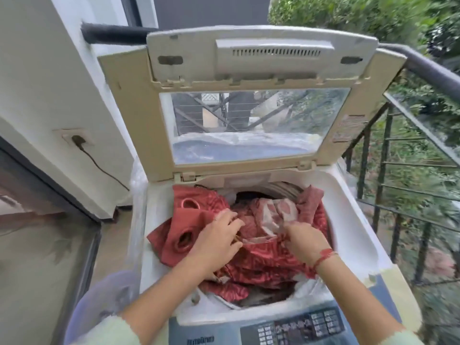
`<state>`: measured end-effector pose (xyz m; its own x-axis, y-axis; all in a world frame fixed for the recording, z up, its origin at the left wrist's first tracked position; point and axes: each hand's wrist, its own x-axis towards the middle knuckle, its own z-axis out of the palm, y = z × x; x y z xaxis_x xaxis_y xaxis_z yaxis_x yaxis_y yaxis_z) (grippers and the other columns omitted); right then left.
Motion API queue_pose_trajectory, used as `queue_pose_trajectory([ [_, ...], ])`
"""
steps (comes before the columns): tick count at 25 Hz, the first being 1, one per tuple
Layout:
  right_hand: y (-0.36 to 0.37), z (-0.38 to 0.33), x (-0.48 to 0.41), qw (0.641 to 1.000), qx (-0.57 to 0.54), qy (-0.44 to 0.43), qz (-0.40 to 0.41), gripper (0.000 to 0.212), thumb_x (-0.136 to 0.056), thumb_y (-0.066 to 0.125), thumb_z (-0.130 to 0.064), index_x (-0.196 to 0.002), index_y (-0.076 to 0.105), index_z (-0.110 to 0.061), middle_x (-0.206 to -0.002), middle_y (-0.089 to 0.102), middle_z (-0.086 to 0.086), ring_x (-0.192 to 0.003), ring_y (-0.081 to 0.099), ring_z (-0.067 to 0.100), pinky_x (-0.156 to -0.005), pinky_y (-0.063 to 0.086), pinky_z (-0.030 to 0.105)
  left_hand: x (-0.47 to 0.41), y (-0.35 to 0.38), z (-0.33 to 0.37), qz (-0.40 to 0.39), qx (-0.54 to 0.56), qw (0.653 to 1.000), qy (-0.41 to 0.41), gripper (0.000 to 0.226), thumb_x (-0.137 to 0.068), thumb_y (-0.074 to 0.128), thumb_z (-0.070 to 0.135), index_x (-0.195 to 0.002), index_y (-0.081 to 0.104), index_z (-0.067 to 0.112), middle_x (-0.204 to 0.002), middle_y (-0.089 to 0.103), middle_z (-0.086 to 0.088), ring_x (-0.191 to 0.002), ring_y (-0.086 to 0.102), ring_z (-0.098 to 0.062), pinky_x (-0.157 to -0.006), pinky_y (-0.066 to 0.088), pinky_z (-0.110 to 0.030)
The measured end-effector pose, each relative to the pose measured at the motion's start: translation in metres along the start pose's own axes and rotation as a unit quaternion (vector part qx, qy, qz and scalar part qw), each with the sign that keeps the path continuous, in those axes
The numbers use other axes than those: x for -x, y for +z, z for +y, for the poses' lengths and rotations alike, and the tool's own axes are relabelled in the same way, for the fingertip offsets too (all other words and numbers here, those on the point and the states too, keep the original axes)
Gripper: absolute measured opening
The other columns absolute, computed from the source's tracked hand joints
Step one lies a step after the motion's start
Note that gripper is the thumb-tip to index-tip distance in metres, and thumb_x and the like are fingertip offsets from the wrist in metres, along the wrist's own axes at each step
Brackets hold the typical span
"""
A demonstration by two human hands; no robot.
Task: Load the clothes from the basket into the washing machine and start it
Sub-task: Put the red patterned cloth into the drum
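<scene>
A top-loading washing machine (353, 235) stands before me with its lid (249, 70) raised upright. Red patterned cloth with metal eyelets (199, 210), like a curtain, fills the drum opening and spills over its left rim. My left hand (219, 235) presses down on the cloth at the drum's left side, fingers spread over it. At the right of the drum, my right hand (303, 240), with a red thread at the wrist, pinches a fold of the red cloth. The control panel (298, 327) lies at the near edge. A pale lilac basket (104, 300) sits low at the left.
A white wall with a socket and plugged black cable (79, 141) is at the left. A dark metal railing (403, 195) with greenery behind runs along the right. A glass sliding door (37, 232) is at the lower left.
</scene>
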<state>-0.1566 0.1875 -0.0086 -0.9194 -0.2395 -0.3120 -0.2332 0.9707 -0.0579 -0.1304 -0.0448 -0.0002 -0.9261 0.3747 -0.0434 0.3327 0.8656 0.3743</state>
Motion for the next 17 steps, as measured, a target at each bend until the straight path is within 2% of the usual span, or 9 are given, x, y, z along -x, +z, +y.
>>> queue_pose_trajectory([
  [1, 0.000, -0.009, -0.009, 0.997, 0.019, 0.004, 0.076, 0.046, -0.083, 0.053, -0.019, -0.129, 0.050, -0.027, -0.128, 0.054, 0.006, -0.114, 0.054, 0.032, -0.086, 0.051, 0.039, 0.005, -0.009, -0.007, 0.077, -0.058, 0.995, 0.023, 0.051, -0.077, 0.069, 0.033, -0.125, 0.054, 0.022, -0.139, 0.045, -0.007, -0.137, 0.033, -0.028, -0.110, 0.030, -0.040],
  [2, 0.004, -0.013, -0.020, 0.995, 0.031, 0.003, 0.095, 0.054, -0.084, 0.055, -0.022, -0.136, 0.043, -0.025, -0.137, 0.045, 0.009, -0.122, 0.047, 0.035, -0.088, 0.050, 0.041, 0.007, -0.017, -0.013, 0.089, -0.113, 0.989, 0.023, 0.056, -0.076, 0.070, 0.034, -0.128, 0.051, 0.022, -0.144, 0.042, -0.011, -0.140, 0.029, -0.030, -0.113, 0.025, -0.041],
  [4, 0.018, -0.015, -0.040, 0.998, 0.058, 0.013, 0.011, 0.074, -0.087, 0.054, -0.030, -0.149, 0.014, -0.024, -0.154, 0.016, 0.011, -0.139, 0.021, 0.039, -0.099, 0.041, 0.045, 0.003, -0.013, -0.019, -0.052, -0.175, 0.983, -0.028, 0.076, -0.080, 0.065, 0.038, -0.144, 0.029, 0.020, -0.155, 0.014, -0.018, -0.145, 0.006, -0.034, -0.117, 0.008, -0.043],
  [6, 0.032, -0.009, -0.055, 0.988, 0.110, 0.052, -0.092, 0.081, -0.091, 0.051, -0.035, -0.151, -0.003, -0.025, -0.158, -0.004, 0.011, -0.144, 0.001, 0.038, -0.107, 0.033, 0.044, -0.012, 0.013, -0.022, -0.207, -0.220, 0.950, -0.081, 0.091, -0.082, 0.063, 0.041, -0.150, 0.008, 0.018, -0.156, -0.005, -0.020, -0.144, -0.007, -0.036, -0.118, 0.000, -0.045],
  [11, 0.076, 0.009, -0.078, 0.955, 0.053, 0.133, -0.259, 0.118, -0.075, 0.071, -0.036, -0.147, -0.021, -0.027, -0.159, -0.005, 0.010, -0.144, 0.016, 0.033, -0.113, 0.028, 0.044, -0.046, 0.092, -0.045, -0.339, -0.289, 0.878, -0.177, 0.108, -0.079, 0.058, 0.060, -0.148, -0.011, 0.015, -0.155, -0.011, -0.024, -0.143, -0.005, -0.041, -0.114, -0.004, -0.050],
  [12, 0.085, 0.011, -0.082, 0.944, 0.051, 0.147, -0.292, 0.118, -0.075, 0.072, -0.037, -0.146, -0.022, -0.025, -0.159, -0.003, 0.011, -0.143, 0.018, 0.033, -0.113, 0.027, 0.047, -0.052, 0.106, -0.047, -0.349, -0.278, 0.872, -0.201, 0.115, -0.075, 0.059, 0.066, -0.148, -0.013, 0.014, -0.154, -0.011, -0.025, -0.143, -0.005, -0.042, -0.113, -0.005, -0.053],
  [14, 0.107, 0.013, -0.089, 0.909, 0.086, 0.154, -0.377, 0.094, -0.089, 0.055, -0.044, -0.148, -0.014, -0.021, -0.158, 0.003, 0.008, -0.143, 0.018, 0.034, -0.114, 0.023, 0.051, -0.060, 0.128, -0.048, -0.364, -0.228, 0.866, -0.255, 0.133, -0.062, 0.063, 0.076, -0.146, -0.021, 0.013, -0.153, -0.013, -0.027, -0.141, -0.007, -0.045, -0.110, -0.005, -0.060],
  [16, 0.118, 0.006, -0.097, 0.842, 0.138, 0.172, -0.492, 0.066, -0.098, 0.032, -0.049, -0.151, 0.008, -0.019, -0.155, 0.019, 0.005, -0.142, 0.022, 0.031, -0.113, 0.023, 0.048, -0.065, 0.151, -0.049, -0.393, -0.179, 0.854, -0.292, 0.147, -0.052, 0.071, 0.075, -0.143, -0.028, 0.013, -0.152, -0.018, -0.028, -0.140, -0.009, -0.047, -0.107, -0.004, -0.066],
  [17, 0.128, 0.002, -0.102, 0.832, 0.140, 0.166, -0.511, 0.060, -0.098, 0.033, -0.048, -0.149, 0.020, -0.018, -0.152, 0.027, 0.004, -0.140, 0.026, 0.030, -0.113, 0.024, 0.047, -0.066, 0.165, -0.050, -0.405, -0.167, 0.846, -0.303, 0.151, -0.050, 0.075, 0.071, -0.142, -0.029, 0.012, -0.151, -0.020, -0.028, -0.140, -0.010, -0.048, -0.105, -0.003, -0.069],
])
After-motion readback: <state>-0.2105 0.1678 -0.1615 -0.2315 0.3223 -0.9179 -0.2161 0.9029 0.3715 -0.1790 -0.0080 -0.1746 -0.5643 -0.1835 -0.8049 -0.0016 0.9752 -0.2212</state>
